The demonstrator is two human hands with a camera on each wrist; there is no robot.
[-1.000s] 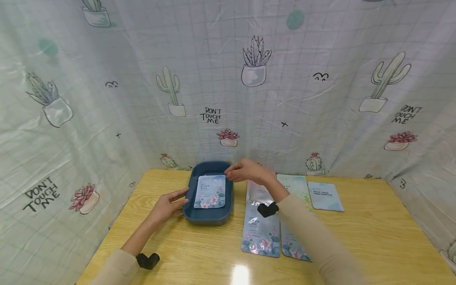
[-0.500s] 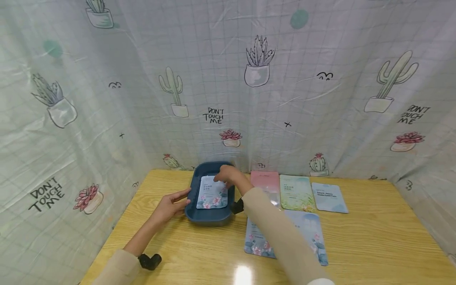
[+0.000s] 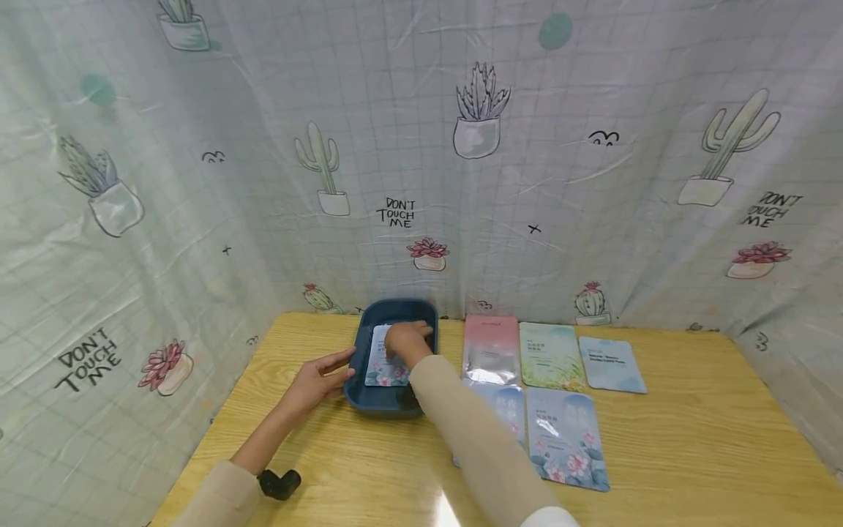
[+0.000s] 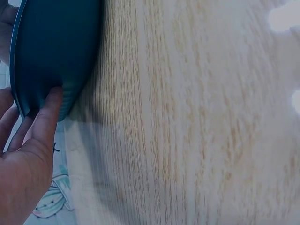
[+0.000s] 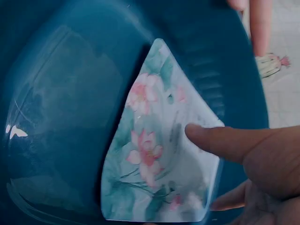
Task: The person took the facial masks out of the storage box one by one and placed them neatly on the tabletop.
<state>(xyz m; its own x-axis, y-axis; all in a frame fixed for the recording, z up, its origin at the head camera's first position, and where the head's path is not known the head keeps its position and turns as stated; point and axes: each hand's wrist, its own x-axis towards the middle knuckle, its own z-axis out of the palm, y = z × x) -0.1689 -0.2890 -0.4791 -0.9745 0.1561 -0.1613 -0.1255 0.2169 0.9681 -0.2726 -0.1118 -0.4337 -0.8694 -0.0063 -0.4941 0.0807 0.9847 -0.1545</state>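
Note:
A dark blue plastic basin point(image 3: 375, 402) stands on the table's left part, a pale blue lotus-print sheet mask packet point(image 5: 145, 154) in it. On the basin's left side, my left hand point(image 3: 319, 377) holds the rim, one finger along the outer wall in the left wrist view. My right hand point(image 3: 405, 340) reaches inside over the packet's right side. The right thumb point(image 5: 220, 140) lies on the packet's face and other fingers touch its edge, pinching it; the packet looks bowed. Right of the basin lie two lotus-print packets, one point(image 3: 568, 439) whole in view, one point(image 3: 507, 406) partly behind my right sleeve.
Behind these lie a pink packet point(image 3: 490, 351), a green packet point(image 3: 549, 356) and a smaller light blue packet point(image 3: 612, 364). The wooden table point(image 3: 711, 439) ends at a cactus-print curtain point(image 3: 560, 219), close behind the basin.
My right hand has moved left and down from the basin's right rim onto the packet inside, and now pinches it. My left hand stays at the basin's left side.

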